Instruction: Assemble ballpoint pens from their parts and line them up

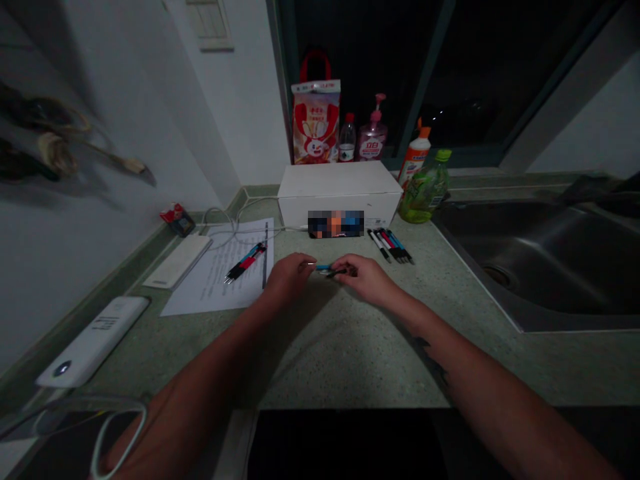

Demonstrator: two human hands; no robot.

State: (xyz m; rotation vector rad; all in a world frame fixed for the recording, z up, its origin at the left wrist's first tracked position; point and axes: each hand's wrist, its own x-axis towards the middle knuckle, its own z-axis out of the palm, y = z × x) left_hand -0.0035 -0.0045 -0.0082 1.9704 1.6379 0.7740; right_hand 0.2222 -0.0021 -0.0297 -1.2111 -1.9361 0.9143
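Above the middle of the counter, my left hand (291,275) and my right hand (364,277) are close together, fingertips pinched. Between them lies a blue pen (323,267), its thin light-coloured end at the left fingertips and its other end at the right ones. A small dark piece (336,272) sticks out from under my right fingers; what it is exactly I cannot make out. To the left, several blue, red and black pens (246,263) rest on a printed sheet (210,301). Another row of several pens (391,245) lies on the counter to the right.
Behind the hands, a phone (336,225) with a cable leans on a white box (340,181). A white power bank (95,341) and a flat white box (179,261) are at left. Bottles, including a green one (427,190), stand behind; a metal sink (550,260) is at right.
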